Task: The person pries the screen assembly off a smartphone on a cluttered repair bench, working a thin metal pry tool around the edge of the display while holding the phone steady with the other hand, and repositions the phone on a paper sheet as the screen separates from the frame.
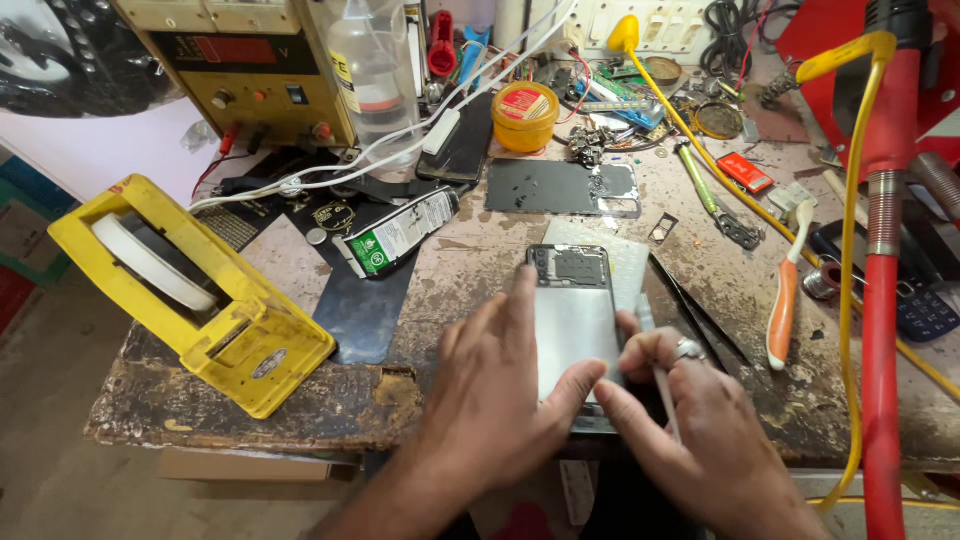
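Two hands press on an opened smartphone [573, 325] lying at the lower middle of the frame on a worn bench [480, 260].

The left hand [495, 400] lies flat, fingers [521, 300] spread along the phone's left edge, thumb on its lower part, grasping nothing. The right hand [690, 430], a ring [688, 348] on one finger, pinches a thin white tool [660, 375] against the phone's right edge. Just right lie black tweezers [700, 315] and an orange-handled toothbrush [785, 300]. A phone back cover [560, 187] lies above; a yellow tape dispenser [190, 290] stands at the left.
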Motion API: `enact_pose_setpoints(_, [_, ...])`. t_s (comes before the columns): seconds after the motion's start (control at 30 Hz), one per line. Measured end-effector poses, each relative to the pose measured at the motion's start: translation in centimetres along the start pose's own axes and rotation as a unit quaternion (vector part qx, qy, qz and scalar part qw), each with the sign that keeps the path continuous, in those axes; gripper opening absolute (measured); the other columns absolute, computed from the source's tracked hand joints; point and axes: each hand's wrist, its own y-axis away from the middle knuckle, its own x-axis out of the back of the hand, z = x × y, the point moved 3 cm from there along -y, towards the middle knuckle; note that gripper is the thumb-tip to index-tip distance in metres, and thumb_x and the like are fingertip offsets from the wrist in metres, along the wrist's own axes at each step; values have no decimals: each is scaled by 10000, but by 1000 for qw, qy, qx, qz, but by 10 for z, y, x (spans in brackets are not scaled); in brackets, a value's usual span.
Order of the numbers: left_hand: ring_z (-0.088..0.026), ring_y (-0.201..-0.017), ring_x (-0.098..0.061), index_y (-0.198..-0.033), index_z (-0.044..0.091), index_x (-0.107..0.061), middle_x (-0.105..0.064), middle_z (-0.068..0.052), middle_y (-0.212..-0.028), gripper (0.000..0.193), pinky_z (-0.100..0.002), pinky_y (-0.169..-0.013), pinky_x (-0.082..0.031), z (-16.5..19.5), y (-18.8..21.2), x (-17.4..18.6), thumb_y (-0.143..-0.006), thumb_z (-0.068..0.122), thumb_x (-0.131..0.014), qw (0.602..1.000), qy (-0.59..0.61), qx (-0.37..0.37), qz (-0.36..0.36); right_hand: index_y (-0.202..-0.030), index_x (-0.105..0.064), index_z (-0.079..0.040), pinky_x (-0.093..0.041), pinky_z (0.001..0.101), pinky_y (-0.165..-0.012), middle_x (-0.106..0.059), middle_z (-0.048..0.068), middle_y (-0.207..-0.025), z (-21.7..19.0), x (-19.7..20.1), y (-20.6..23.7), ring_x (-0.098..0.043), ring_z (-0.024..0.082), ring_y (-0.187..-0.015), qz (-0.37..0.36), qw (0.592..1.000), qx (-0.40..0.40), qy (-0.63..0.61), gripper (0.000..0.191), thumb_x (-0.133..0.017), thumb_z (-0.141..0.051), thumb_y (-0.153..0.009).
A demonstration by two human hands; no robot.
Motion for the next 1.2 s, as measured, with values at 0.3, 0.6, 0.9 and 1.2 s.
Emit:
enact_pose_setpoints(0.3, [-505,-1437,-314,-1544,-58,-149,-345,-379,-1524,1356,-621,-1149,-195,14,-10,-23,-664,757,-781,976,-215,9,27,-1405,-577,-14,-532,255,-920,-696,85,-1334,25,7,9,-664,120,-1085,89,966,-30,-243,404,-484,-54,-1014])
enact_pose_setpoints(0.6, [-411,-1346,-438,-1562,-40,-79,-466,-298,-1425,1277,-520,-1097,-279,-10,-9,1,-687,460,-865,997,-47,-43,-37,-1443,-644,-9,-535,255,-888,-649,113,-1091,29,12,14,-632,123,-953,110,973,17,-204,403,-496,-170,-1104])
enact_pose_setpoints(0.9, [-398,-1239,-494,-1562,-41,-272,-476,-292,-1466,1206,-510,-987,-404,15,-11,-11,-736,680,-774,987,-153,46,-19,-1164,-708,22,-615,236,-797,-780,73,-939,30,12,-2,-748,103,-873,188,955,-80,-213,224,-654,-108,-990])
enact_pose_setpoints(1.2, [-455,-1236,-484,-1463,-111,-383,-345,-360,-1531,1222,-541,-932,-403,27,11,-15,-711,801,-692,990,-111,-17,80,-1045,-789,-17,-537,238,-662,-779,73,-826,22,14,4,-666,76,-739,218,967,-119,-60,169,-792,-125,-914])
